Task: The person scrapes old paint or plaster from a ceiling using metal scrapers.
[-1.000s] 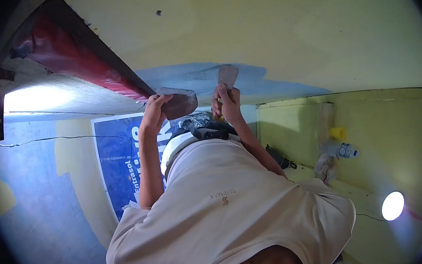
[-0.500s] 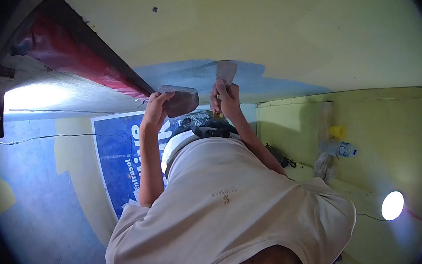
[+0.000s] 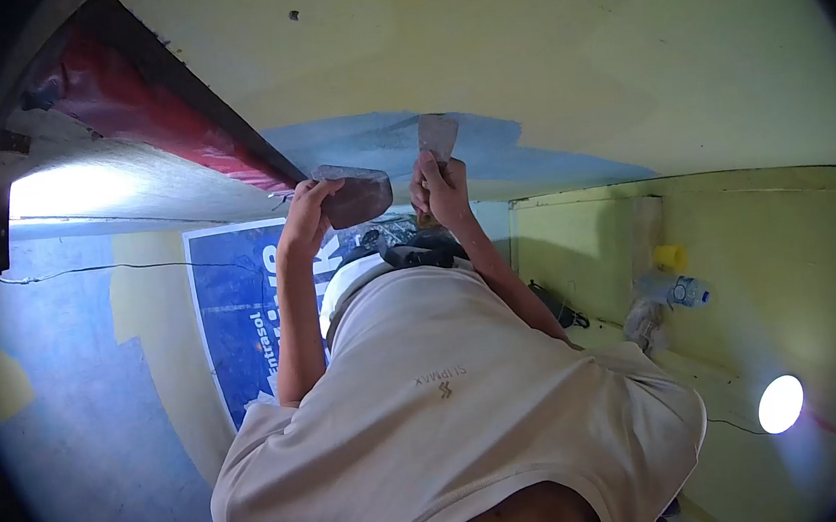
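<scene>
Head view: the left hand is closed on one end of a dark flat plate, maybe so its wide face is left free, and the right hand is curled around a scraper close to its flat end, perhaps to steer it well. The plate is near the scraper, which shows against a blue patch. Off to the right are a clear bottle and a yellow cup-like thing, but I cannot tell what is inside.
</scene>
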The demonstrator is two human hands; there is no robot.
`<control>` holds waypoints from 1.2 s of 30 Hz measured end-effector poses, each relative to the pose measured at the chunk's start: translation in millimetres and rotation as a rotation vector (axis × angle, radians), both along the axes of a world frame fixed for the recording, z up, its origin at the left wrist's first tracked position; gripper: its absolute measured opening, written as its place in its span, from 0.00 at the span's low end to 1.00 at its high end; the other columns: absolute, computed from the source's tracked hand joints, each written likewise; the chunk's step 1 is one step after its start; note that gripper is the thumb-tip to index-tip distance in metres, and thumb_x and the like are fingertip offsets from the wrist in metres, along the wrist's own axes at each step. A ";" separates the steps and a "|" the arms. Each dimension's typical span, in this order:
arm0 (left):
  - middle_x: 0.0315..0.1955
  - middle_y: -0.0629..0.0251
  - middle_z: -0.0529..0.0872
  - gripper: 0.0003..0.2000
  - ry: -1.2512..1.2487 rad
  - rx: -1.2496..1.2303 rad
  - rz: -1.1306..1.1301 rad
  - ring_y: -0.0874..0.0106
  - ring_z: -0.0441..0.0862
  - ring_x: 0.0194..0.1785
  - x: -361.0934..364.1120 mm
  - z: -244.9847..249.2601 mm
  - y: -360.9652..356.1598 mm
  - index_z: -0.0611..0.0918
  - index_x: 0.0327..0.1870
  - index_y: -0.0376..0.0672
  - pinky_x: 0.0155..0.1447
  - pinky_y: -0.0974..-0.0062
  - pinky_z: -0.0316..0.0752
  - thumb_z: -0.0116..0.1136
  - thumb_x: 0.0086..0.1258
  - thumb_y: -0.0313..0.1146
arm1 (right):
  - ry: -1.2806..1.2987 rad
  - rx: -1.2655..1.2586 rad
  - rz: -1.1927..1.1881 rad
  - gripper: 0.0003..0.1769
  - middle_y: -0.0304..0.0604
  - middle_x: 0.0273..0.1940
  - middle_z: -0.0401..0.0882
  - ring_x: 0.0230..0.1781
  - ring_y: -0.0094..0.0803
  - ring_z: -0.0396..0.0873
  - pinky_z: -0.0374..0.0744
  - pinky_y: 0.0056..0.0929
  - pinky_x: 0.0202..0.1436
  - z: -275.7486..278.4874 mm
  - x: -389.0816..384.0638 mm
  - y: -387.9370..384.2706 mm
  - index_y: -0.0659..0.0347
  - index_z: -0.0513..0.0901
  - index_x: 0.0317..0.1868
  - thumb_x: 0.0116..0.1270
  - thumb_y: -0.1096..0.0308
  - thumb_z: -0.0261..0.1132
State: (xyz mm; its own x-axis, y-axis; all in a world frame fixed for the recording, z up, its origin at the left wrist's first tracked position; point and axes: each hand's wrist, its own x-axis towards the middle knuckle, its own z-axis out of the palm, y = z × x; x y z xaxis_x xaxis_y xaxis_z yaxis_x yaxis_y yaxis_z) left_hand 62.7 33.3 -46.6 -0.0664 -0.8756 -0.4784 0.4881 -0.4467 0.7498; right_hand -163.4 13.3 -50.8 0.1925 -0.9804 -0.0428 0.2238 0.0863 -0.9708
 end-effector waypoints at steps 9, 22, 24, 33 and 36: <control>0.33 0.63 0.83 0.07 -0.034 0.014 0.009 0.74 0.83 0.36 6.2 -29.5 -8.3 0.79 0.38 0.34 0.38 0.78 0.79 0.59 0.67 0.30 | 0.022 0.014 0.007 0.22 0.34 0.13 0.66 0.08 0.20 0.64 0.66 0.22 0.12 -16.2 -10.1 -4.8 0.59 0.69 0.27 0.78 0.54 0.52; 0.34 0.63 0.84 0.07 0.004 -0.001 -0.017 0.71 0.84 0.36 -3.1 -17.6 -8.5 0.80 0.39 0.34 0.44 0.75 0.79 0.59 0.66 0.29 | 0.001 0.013 0.030 0.23 0.33 0.12 0.64 0.08 0.20 0.63 0.65 0.22 0.12 -2.8 -1.5 -2.2 0.58 0.69 0.25 0.78 0.54 0.51; 0.36 0.61 0.85 0.09 -0.005 0.004 -0.031 0.71 0.84 0.38 -1.5 -13.5 -11.2 0.81 0.41 0.33 0.46 0.74 0.80 0.58 0.65 0.29 | -0.020 0.015 0.024 0.23 0.33 0.12 0.65 0.09 0.19 0.64 0.64 0.22 0.12 -4.5 -1.8 -2.9 0.59 0.69 0.25 0.78 0.54 0.51; 0.35 0.60 0.85 0.08 0.046 -0.014 -0.087 0.70 0.84 0.38 -2.9 -8.3 -14.0 0.81 0.40 0.32 0.44 0.74 0.80 0.58 0.65 0.28 | 0.019 -0.003 0.025 0.27 0.32 0.11 0.63 0.07 0.18 0.62 0.62 0.22 0.11 3.8 6.2 -6.5 0.58 0.69 0.20 0.78 0.53 0.52; 0.37 0.57 0.85 0.08 0.062 -0.013 -0.103 0.67 0.85 0.41 -6.5 5.1 -11.4 0.81 0.41 0.32 0.47 0.72 0.82 0.57 0.67 0.27 | 0.019 0.033 0.020 0.27 0.32 0.11 0.65 0.08 0.19 0.63 0.61 0.23 0.11 -1.4 2.6 -4.4 0.59 0.70 0.19 0.77 0.53 0.53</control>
State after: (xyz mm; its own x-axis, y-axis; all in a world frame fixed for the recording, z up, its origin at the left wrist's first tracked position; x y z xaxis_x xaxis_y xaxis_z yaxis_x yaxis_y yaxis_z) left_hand 56.2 21.9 -41.5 -0.1851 -0.8690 -0.4589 0.4859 -0.4868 0.7259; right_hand -160.9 8.9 -52.2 0.2112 -0.9742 -0.0790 0.2033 0.1228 -0.9714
